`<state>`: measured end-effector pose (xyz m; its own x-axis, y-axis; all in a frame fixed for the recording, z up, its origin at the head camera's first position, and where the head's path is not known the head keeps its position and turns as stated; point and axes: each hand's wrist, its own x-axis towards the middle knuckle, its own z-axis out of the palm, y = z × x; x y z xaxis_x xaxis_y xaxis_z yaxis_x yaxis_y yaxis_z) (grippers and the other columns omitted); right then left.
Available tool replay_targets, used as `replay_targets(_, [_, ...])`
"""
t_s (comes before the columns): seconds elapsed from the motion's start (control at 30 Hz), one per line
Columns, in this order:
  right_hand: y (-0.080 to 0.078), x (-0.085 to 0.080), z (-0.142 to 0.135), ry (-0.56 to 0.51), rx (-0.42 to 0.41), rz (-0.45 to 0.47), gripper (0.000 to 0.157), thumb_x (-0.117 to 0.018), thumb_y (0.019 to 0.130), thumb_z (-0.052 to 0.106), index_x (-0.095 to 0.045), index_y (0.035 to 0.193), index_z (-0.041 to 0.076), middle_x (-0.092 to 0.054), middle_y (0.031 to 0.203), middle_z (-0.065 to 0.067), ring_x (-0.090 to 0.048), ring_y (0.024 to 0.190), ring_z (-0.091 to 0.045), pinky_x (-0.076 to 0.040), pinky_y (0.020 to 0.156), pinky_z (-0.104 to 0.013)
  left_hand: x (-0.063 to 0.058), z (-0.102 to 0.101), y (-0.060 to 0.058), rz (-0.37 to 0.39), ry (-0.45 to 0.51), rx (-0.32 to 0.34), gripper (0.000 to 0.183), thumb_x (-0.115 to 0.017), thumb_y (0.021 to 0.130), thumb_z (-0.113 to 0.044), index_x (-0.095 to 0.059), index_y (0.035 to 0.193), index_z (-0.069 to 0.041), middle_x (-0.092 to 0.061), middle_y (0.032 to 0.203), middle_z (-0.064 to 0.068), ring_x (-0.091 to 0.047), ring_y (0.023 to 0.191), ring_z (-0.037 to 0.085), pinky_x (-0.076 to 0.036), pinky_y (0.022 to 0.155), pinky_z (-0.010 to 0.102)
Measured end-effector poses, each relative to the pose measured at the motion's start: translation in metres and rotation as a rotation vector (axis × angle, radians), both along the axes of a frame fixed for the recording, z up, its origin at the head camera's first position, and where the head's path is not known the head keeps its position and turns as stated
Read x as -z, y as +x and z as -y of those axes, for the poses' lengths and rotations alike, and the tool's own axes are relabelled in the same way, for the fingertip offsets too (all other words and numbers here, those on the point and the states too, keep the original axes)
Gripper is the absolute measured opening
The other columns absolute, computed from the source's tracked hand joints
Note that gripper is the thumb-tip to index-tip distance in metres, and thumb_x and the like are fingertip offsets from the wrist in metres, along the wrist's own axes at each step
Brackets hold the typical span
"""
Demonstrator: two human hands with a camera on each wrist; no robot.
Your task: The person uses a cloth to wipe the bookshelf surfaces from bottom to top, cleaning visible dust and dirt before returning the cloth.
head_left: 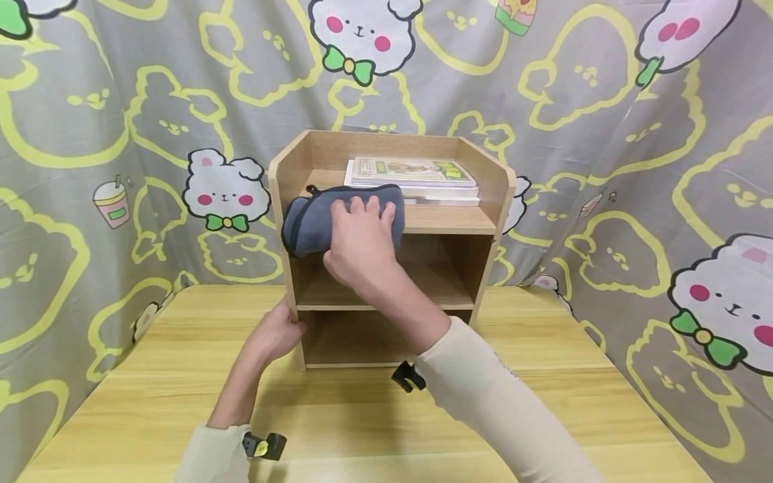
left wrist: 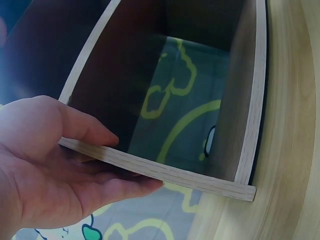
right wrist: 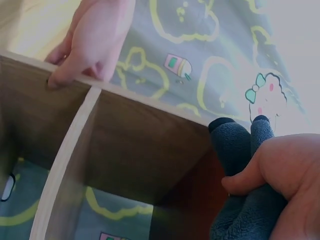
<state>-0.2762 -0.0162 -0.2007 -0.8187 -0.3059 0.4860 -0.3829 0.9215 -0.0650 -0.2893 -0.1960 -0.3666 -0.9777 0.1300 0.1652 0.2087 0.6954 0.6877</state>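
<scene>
My right hand point(head_left: 362, 245) grips a soft blue-grey pouch point(head_left: 311, 225) with dark edging and a small black loop. It holds the pouch at the front of the top level of a wooden shelf unit point(head_left: 483, 174), overlapping its front left in the head view. In the right wrist view the thumb presses into the fuzzy cloth point(right wrist: 232, 145). My left hand point(head_left: 279, 333) pinches the unit's left side panel low down. From the left wrist, the thumb shows inside the panel edge point(left wrist: 200, 180) and the fingers outside it.
A small stack of books point(head_left: 417, 173) lies on the top level, behind the pouch. Two compartments open to the front below. The unit stands on a light wooden table point(head_left: 362, 429), with a patterned curtain point(head_left: 241, 121) behind and at both sides.
</scene>
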Motion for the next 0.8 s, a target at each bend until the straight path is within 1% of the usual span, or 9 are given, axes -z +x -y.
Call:
replay_targets(0.03, [0.0, 0.0, 0.003, 0.003, -0.001, -0.004, 0.046, -0.067, 0.083, 0.016, -0.061, 0.128, 0.012, -0.062, 0.123, -0.011, -0.048, 0.122, -0.036, -0.028, 0.107, -0.058, 0.0, 0.0, 0.0, -0.013, -0.011, 0.0, 0.064, -0.05, 0.087, 0.0, -0.041, 0.149, -0.006, -0.057, 0.141, 0.024, -0.056, 0.107, 0.034, -0.045, 0.082, 0.042])
replay_targets(0.17, [0.001, 0.001, 0.013, 0.009, -0.015, -0.006, 0.049, -0.067, 0.084, 0.019, -0.059, 0.132, 0.014, -0.061, 0.127, -0.01, -0.046, 0.125, -0.036, -0.025, 0.111, -0.058, 0.0, -0.001, 0.0, -0.047, -0.02, 0.001, 0.057, -0.052, 0.086, 0.0, -0.047, 0.143, -0.005, -0.06, 0.138, 0.024, -0.058, 0.111, 0.034, -0.046, 0.088, 0.046])
replay_targets(0.37, [0.001, 0.002, 0.021, 0.009, -0.034, -0.005, 0.055, -0.067, 0.084, 0.02, -0.057, 0.138, 0.017, -0.06, 0.13, -0.007, -0.045, 0.126, -0.032, -0.025, 0.11, -0.056, 0.0, -0.001, 0.001, -0.061, -0.017, 0.0, 0.055, -0.053, 0.085, 0.001, -0.049, 0.14, -0.005, -0.062, 0.134, 0.024, -0.058, 0.106, 0.032, -0.046, 0.086, 0.045])
replay_targets(0.5, [0.003, 0.003, 0.021, 0.008, -0.048, -0.009, 0.058, -0.067, 0.084, 0.019, -0.055, 0.141, 0.018, -0.059, 0.134, -0.006, -0.045, 0.128, -0.031, -0.025, 0.112, -0.054, 0.0, -0.001, 0.001, -0.065, -0.018, -0.003, 0.056, -0.053, 0.085, 0.002, -0.049, 0.14, -0.005, -0.063, 0.133, 0.024, -0.059, 0.108, 0.034, -0.046, 0.086, 0.046])
replay_targets(0.67, [0.008, 0.004, 0.023, 0.03, -0.069, 0.006, 0.062, -0.066, 0.085, 0.019, -0.051, 0.146, 0.017, -0.055, 0.142, -0.007, -0.042, 0.136, -0.033, -0.023, 0.116, -0.055, 0.001, -0.001, 0.0, -0.068, -0.021, 0.012, 0.06, -0.052, 0.086, 0.003, -0.044, 0.145, -0.006, -0.061, 0.137, 0.024, -0.058, 0.109, 0.034, -0.044, 0.087, 0.045])
replay_targets(0.8, [0.009, 0.005, 0.022, 0.033, -0.084, -0.014, 0.063, -0.066, 0.085, 0.018, -0.052, 0.146, 0.016, -0.054, 0.142, -0.007, -0.041, 0.138, -0.033, -0.023, 0.117, -0.056, 0.0, -0.001, 0.0, -0.065, -0.026, 0.015, 0.061, -0.052, 0.086, 0.003, -0.044, 0.146, -0.006, -0.06, 0.137, 0.024, -0.056, 0.105, 0.031, -0.042, 0.084, 0.043])
